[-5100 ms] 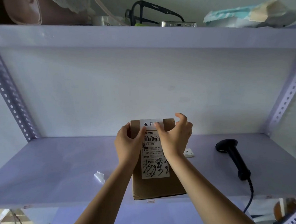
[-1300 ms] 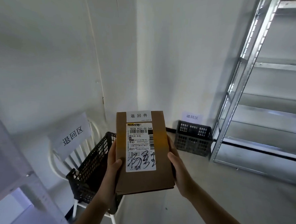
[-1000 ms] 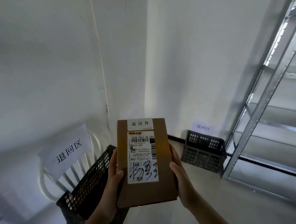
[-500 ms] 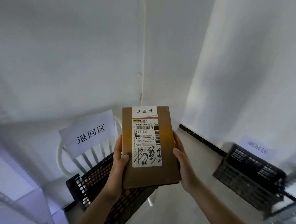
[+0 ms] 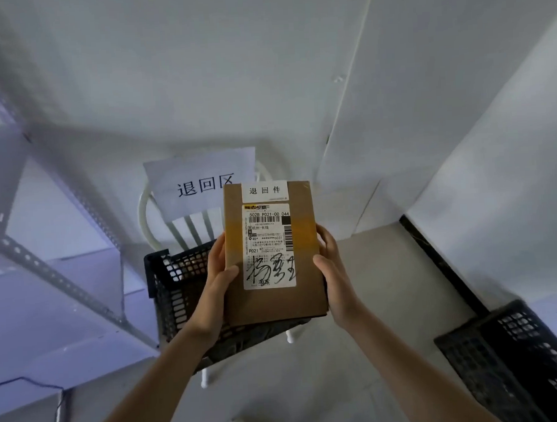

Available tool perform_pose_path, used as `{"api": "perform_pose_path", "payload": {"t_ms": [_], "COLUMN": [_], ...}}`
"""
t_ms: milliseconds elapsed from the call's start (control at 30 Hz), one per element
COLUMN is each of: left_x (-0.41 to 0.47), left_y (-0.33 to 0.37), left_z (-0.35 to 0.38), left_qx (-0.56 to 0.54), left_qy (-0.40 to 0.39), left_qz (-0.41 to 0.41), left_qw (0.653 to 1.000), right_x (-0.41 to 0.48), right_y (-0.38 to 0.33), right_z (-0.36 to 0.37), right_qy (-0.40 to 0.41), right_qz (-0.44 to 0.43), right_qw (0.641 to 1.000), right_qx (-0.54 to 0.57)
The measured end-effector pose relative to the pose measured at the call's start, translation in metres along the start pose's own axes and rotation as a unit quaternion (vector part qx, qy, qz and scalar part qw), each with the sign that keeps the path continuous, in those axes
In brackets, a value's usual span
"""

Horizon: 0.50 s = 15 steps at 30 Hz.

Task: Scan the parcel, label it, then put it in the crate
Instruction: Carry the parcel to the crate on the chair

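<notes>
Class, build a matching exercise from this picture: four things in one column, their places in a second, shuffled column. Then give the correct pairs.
Things:
1. parcel
2. small white label
3. black crate on the chair
4. second black crate

Places:
A. on the floor, far right
B. held between left hand and right hand
C. at the parcel's top edge
D. under the held parcel

Pairs: 1-B, 2-C, 3-D, 4-A

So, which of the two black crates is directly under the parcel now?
The black crate on the white chair, below the parcel. The other crate stands on the floor, far right.
</notes>
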<state>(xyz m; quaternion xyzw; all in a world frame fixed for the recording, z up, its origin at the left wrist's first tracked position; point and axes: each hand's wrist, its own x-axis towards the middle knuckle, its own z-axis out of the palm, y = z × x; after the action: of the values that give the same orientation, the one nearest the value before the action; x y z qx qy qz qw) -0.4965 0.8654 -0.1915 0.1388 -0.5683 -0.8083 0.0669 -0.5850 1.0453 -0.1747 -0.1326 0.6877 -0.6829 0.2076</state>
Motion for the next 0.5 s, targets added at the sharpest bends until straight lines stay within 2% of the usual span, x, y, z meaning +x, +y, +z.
{"api": "perform_pose_path", "payload": {"t_ms": [200, 500], "left_x": [0.038, 0.095], "left_y": [-0.042, -0.132], "left_z": [-0.042, -0.105], "left_qx": [0.013, -0.001], "left_qy": [0.048, 0.109], "left_qz": [-0.075, -0.154], "left_qw": [0.996, 0.982], "right_x": [0.051, 0.135], "right_y": [0.05, 0.151], "right_z": [0.015, 0.035], "right_qy": [-0.044, -0.097], "right_qz": [0.094, 0.188], "right_qw": [0.994, 0.973], "right_qx": [-0.018, -0.093]}}
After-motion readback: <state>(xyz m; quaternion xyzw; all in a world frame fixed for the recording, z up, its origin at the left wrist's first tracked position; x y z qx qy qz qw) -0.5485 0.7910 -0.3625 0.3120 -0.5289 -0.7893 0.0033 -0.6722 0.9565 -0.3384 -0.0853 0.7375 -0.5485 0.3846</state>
